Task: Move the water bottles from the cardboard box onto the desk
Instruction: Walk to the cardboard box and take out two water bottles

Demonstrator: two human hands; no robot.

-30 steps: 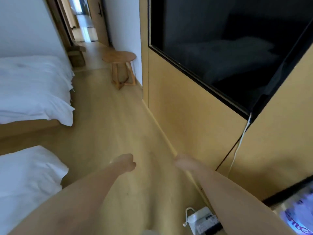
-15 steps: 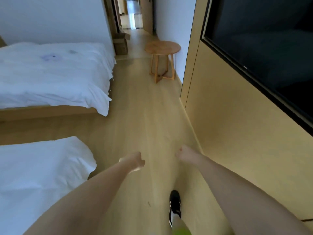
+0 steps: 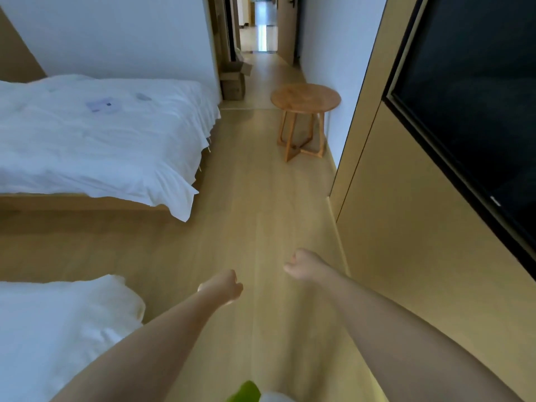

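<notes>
Left hand (image 3: 222, 288) and right hand (image 3: 301, 264) fisted, empty, above floor (image 3: 246, 204)

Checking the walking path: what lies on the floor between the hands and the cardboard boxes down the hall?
Head view: bare wooden floor from the hands to the cardboard boxes; the round stool stands right of it.

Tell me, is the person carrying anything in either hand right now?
No. The left hand and right hand are both curled into loose fists with nothing in them, held out over the wooden floor.
</notes>
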